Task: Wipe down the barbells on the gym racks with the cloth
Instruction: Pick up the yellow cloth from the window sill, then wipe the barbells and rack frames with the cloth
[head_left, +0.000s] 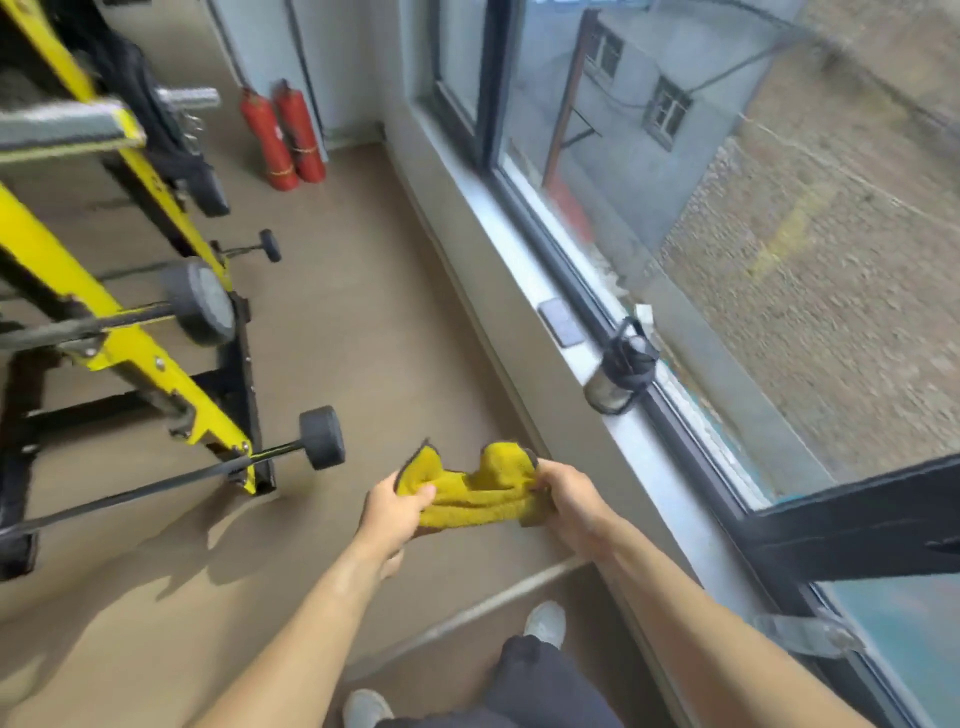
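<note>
You hold the yellow cloth (470, 493) stretched between both hands in front of you, over the brown floor (363, 312). Your left hand (392, 506) grips the cloth's left end, thumb on top pinching the fabric against curled fingers; a corner of the cloth stands up just above that hand. Your right hand (563, 493) grips the right end, fingers curled round the bunched fabric. The cloth sags slightly between the two and touches nothing else.

To your left stands the yellow rack (156, 358) with its black base. The nearest barbell (291, 447) lies on its lowest rung, its dark round end weight just up and left of your left hand, apart from the cloth. A second barbell (192, 306) sits higher on the rack, and a third (260, 247) further back.

To your right runs the windowsill (524, 260), with a phone (561, 322) lying flat on it and a dark bottle (621, 369) just beside it toward you. Two red fire extinguishers (283, 137) stand at the far wall. The view is blurred.
</note>
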